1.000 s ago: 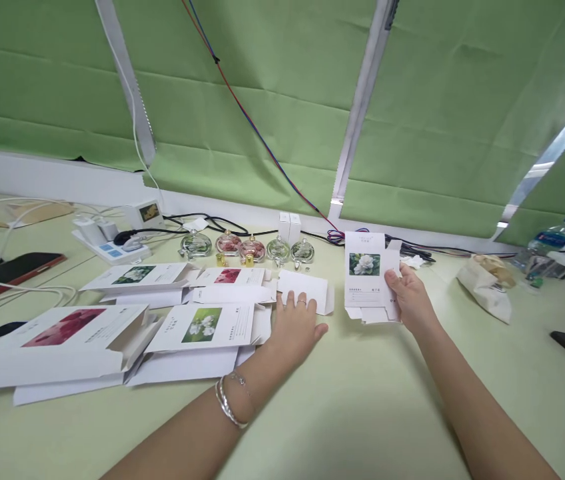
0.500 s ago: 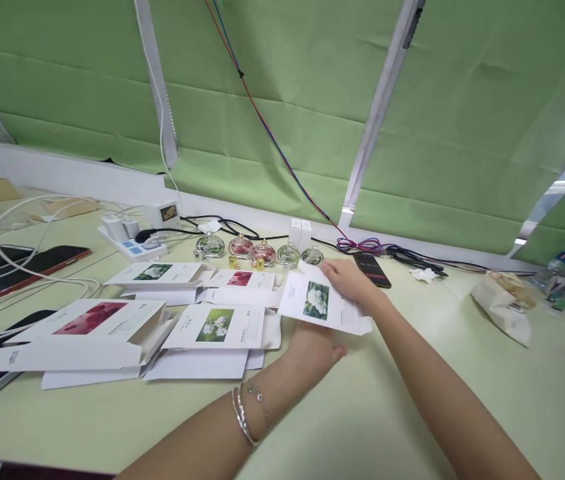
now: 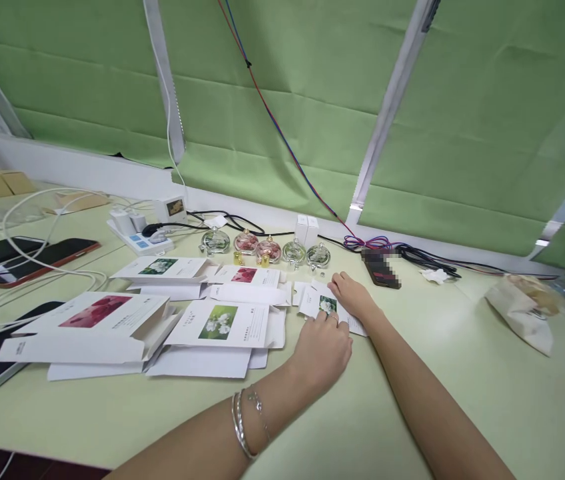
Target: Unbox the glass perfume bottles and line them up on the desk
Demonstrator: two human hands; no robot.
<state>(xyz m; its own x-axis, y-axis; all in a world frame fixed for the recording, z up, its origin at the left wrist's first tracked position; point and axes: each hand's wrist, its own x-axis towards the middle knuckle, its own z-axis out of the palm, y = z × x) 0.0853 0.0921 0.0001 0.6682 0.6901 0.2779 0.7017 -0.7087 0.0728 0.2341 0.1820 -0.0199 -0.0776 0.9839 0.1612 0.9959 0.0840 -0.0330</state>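
Note:
A white flat carton with a white-flower picture lies on the table, partly covered by my hands. My left hand, palm down with a ring on one finger, has its fingers curled over the carton's near side. At the far right edge of the carton, my right hand has its fingers bent round it, and its fingertips are partly hidden. To the left lie several partly opened cartons, among them one with a white-flower print and one with a red print.
Several round glass bottles stand in a row behind the cartons, with small gold caps near them. Two small white boxes are behind. A power strip, phones, cables and a paper bag surround the work area.
The carton has come down from a raised, tilted position to the table. My left hand has moved from beneath it to on top, and my right hand has lowered with it.

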